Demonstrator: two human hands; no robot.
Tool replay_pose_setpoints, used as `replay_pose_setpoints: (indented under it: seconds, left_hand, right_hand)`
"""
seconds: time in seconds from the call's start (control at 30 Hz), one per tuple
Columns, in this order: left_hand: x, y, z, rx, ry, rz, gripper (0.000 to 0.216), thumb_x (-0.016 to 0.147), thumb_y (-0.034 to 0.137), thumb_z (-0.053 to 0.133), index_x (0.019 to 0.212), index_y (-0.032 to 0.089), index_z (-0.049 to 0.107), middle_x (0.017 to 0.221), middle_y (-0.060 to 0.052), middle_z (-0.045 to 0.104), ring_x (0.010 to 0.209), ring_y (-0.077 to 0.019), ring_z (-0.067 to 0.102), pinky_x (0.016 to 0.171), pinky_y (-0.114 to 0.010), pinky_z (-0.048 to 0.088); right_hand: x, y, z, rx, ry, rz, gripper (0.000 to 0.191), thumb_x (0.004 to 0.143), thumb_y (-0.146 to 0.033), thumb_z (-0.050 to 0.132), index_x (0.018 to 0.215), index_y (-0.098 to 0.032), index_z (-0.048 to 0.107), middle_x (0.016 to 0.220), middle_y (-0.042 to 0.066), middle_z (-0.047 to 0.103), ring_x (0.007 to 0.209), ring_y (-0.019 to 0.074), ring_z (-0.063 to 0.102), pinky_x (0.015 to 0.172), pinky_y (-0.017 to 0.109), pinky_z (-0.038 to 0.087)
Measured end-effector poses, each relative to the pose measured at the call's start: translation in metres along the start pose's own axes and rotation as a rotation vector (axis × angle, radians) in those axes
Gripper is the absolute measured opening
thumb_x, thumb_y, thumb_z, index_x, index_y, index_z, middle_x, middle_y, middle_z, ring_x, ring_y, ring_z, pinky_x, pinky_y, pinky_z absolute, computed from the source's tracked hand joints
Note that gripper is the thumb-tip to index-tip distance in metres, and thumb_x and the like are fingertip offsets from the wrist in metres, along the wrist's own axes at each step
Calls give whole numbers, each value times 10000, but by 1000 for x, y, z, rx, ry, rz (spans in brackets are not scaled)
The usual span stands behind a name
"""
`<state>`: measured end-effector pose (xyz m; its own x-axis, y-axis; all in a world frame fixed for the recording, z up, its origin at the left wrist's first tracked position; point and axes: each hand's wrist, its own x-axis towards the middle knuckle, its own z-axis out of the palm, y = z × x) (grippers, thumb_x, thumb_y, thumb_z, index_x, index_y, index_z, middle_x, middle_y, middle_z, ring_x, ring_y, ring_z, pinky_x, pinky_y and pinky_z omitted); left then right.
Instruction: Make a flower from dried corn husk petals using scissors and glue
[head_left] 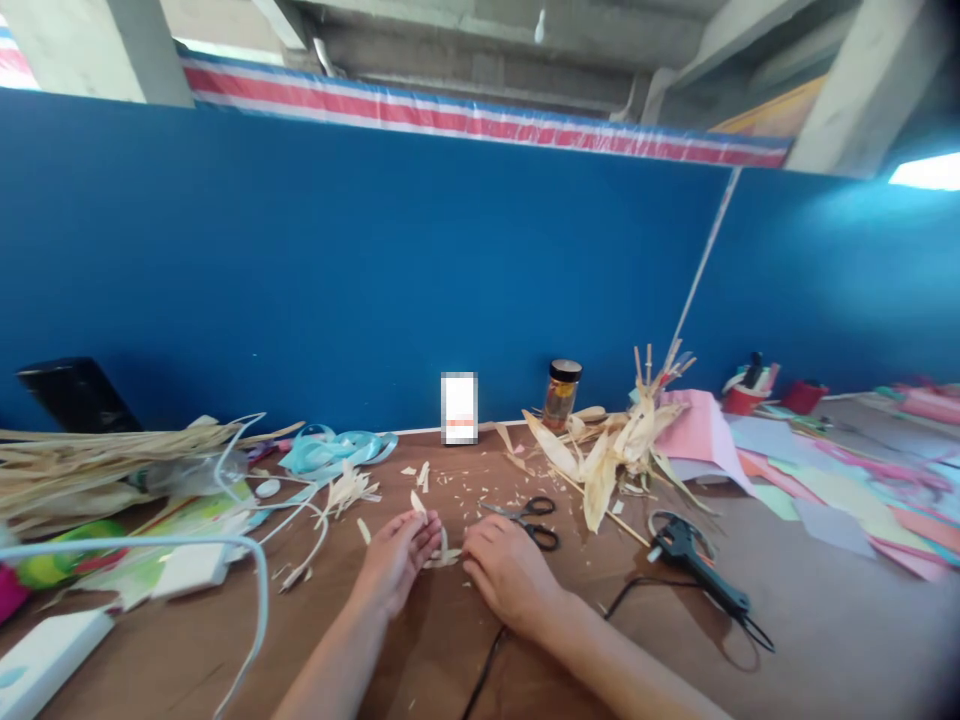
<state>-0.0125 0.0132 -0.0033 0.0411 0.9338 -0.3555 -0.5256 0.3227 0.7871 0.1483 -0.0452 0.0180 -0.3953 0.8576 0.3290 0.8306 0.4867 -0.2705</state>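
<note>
My left hand [403,562] pinches a small pale strip of corn husk [418,503], which stands up above the fingertips. Close by on its right, my right hand [514,568] rests low over the table with its fingers curled; whatever they may hold is hidden. Between the hands lie a few cut husk pieces [444,558]. Dark-handled scissors [541,537] lie just beyond my right hand, their blades partly behind it. Small husk scraps are scattered on the brown table [420,650] beyond both hands.
To the right lie a black glue gun [697,565], a bundle of dried husks [600,475] and coloured paper [832,500]. A dark-lidded jar [561,395] stands by the blue partition [420,260]. On the left are white cables [259,600], blue ribbon [337,450] and a white power strip [52,660].
</note>
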Motion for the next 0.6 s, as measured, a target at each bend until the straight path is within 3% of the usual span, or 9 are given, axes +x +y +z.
replay_pose_setpoints:
  seconds: [0.13,0.3,0.43,0.6]
  left_hand:
    - [-3,-4,4,95,-69,-7,83,789,65,499,762,93,572,778,-105,653,615,-109,624,575,-213,531]
    - [-4,-8,4,138,-68,8,82,797,83,497,777,100,575,756,-89,651,575,-88,608,542,-186,524]
    - [-1,-10,2,155,-56,11,80,795,92,504,776,101,581,747,-86,654,576,-91,611,541,-188,529]
    - [2,-13,1,160,-64,20,86,784,72,510,777,96,593,734,-80,658,562,-91,610,529,-181,532]
  right_hand:
    - [-37,9,-33,-33,92,100,55,807,-178,479,807,-183,534,850,31,575,860,172,478,771,297,386]
    - [-114,57,-68,-325,250,347,279,791,-209,493,1070,-203,503,1012,64,573,986,223,464,846,357,378]
    - [-170,107,-73,-614,276,672,347,768,-262,516,1104,-174,508,1028,107,588,965,293,484,781,401,406]
    - [-198,129,-64,-549,246,681,309,796,-200,447,1095,-193,524,914,72,631,880,242,531,744,345,429]
